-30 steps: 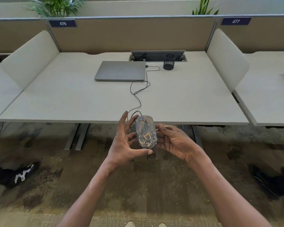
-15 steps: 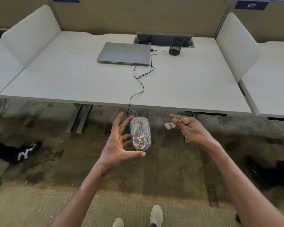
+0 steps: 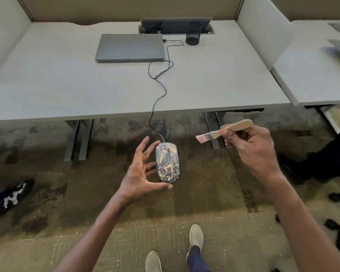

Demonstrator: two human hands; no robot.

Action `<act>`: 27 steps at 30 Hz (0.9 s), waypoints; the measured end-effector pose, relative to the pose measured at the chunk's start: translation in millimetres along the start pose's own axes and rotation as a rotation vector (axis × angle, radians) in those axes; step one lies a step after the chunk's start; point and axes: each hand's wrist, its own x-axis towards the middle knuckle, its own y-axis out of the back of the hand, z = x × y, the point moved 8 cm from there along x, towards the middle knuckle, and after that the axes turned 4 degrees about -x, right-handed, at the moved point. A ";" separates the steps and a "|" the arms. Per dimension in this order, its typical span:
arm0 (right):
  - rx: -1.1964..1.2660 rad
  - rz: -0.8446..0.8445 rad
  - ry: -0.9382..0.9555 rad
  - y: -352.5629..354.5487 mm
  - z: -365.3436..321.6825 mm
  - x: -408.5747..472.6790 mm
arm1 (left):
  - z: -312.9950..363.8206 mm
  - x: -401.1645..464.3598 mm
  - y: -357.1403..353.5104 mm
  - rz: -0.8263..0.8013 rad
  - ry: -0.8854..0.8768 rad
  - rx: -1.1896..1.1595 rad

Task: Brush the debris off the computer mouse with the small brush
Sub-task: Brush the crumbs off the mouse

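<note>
A dark computer mouse (image 3: 167, 163) speckled with pale yellowish debris is held in the air below the desk's front edge. My left hand (image 3: 140, 173) grips it from the left side, thumb under its rear end and fingers behind it. Its black cable (image 3: 159, 89) runs up over the desk to the shut laptop (image 3: 130, 47). My right hand (image 3: 250, 148) holds a small wooden-handled brush (image 3: 224, 132) to the right of the mouse. The bristles point left and are clear of the mouse.
The white desk (image 3: 67, 91) carries the laptop and a black mesh cup (image 3: 193, 35) by the cable hatch. Desk legs (image 3: 78, 138) stand beneath. The carpet (image 3: 204, 203) has pale crumbs on it. My shoes (image 3: 195, 235) are below. A dark shoe (image 3: 10, 194) lies left.
My right hand has left the mouse and swung out to the right, with the brush now showing in its grip. The view has tipped down and closer; my left hand keeps hold of the mouse.
</note>
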 end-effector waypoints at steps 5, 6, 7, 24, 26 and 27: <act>0.083 0.010 -0.002 -19.2 -19.5 -4.7 | -3.6 4.9 5.0 -0.057 0.000 0.000; 0.079 0.004 0.003 -22.5 -22.5 -2.7 | -4.0 5.7 4.6 -0.066 -0.002 -0.004; 0.065 -0.007 0.005 -26.1 -24.7 0.1 | -4.3 6.5 4.1 -0.072 -0.005 -0.008; -0.001 -0.174 0.002 -64.2 -21.8 36.8 | 9.8 18.5 0.1 -0.025 -0.027 -0.076; -0.039 -0.184 0.005 -66.2 -22.9 38.0 | 12.3 18.7 -1.4 -0.025 -0.036 -0.086; -0.057 -0.184 0.002 -66.6 -22.9 38.8 | 13.0 18.8 -1.8 -0.025 -0.037 -0.093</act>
